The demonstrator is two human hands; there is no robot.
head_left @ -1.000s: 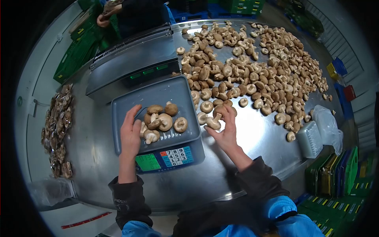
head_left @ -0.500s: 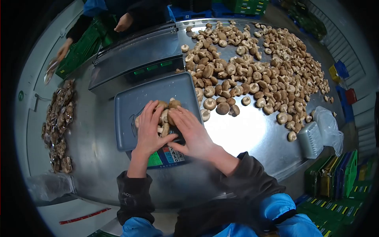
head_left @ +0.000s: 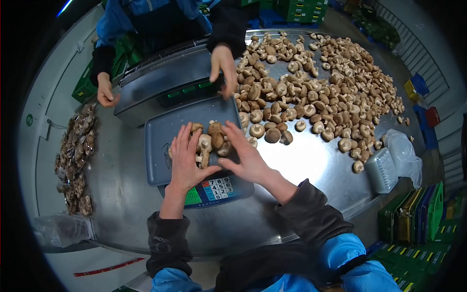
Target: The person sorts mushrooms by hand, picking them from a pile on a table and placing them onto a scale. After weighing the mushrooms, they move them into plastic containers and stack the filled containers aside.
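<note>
Both of my hands are around a small heap of mushrooms [head_left: 205, 142] on the grey tray of a scale [head_left: 158, 124]. My left hand [head_left: 185, 158] lies against the heap's left side, fingers stretched out. On the right side, my right hand [head_left: 247, 158] has its fingers spread, touching or close to the mushrooms. The two thumbs nearly meet in front of the heap. Below them show the scale's keypad [head_left: 219, 189] and green display [head_left: 193, 196].
Across the metal table [head_left: 116, 194], a co-worker's two hands [head_left: 224, 68] reach near the sealing machine [head_left: 170, 73]. Loose mushrooms [head_left: 340, 87] spread at the right. Packed mushrooms [head_left: 75, 155] lie left. White trays [head_left: 382, 170] and a plastic bag [head_left: 404, 158] sit at the right edge.
My right hand has opened outward, showing more of the mushrooms and keypad. The co-worker has leaned in, one hand moving right toward the loose mushrooms, the other now beside the machine's left end.
</note>
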